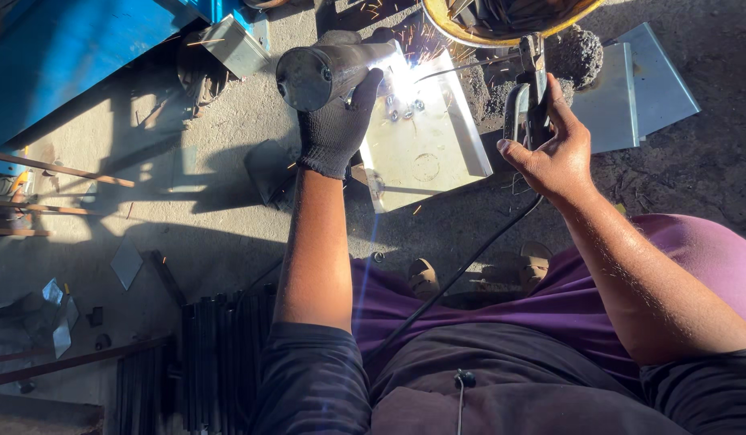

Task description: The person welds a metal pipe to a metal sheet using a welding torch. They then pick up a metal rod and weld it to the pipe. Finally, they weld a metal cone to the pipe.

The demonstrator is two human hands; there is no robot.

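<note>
My left hand (pixel 338 121), in a dark knit glove, grips a thick grey metal pipe (pixel 329 71) and holds it against a flat steel plate (pixel 425 149) on the ground. My bare right hand (pixel 550 145) grips a welding electrode holder (pixel 530 89). Its thin rod (pixel 462 68) reaches left to the joint between pipe and plate. A bright white arc with orange sparks (pixel 405 76) burns there. A black cable (pixel 462 274) runs from the holder down toward my body.
Bent sheet-metal pieces (pixel 639 89) lie at the upper right beside a yellow-rimmed basin (pixel 470 36). A blue metal panel (pixel 75 48) stands upper left. Dark rods (pixel 212 362) are stacked lower left, with scrap bits (pixel 47 318) and thin bars (pixel 59 169) nearby on the concrete floor.
</note>
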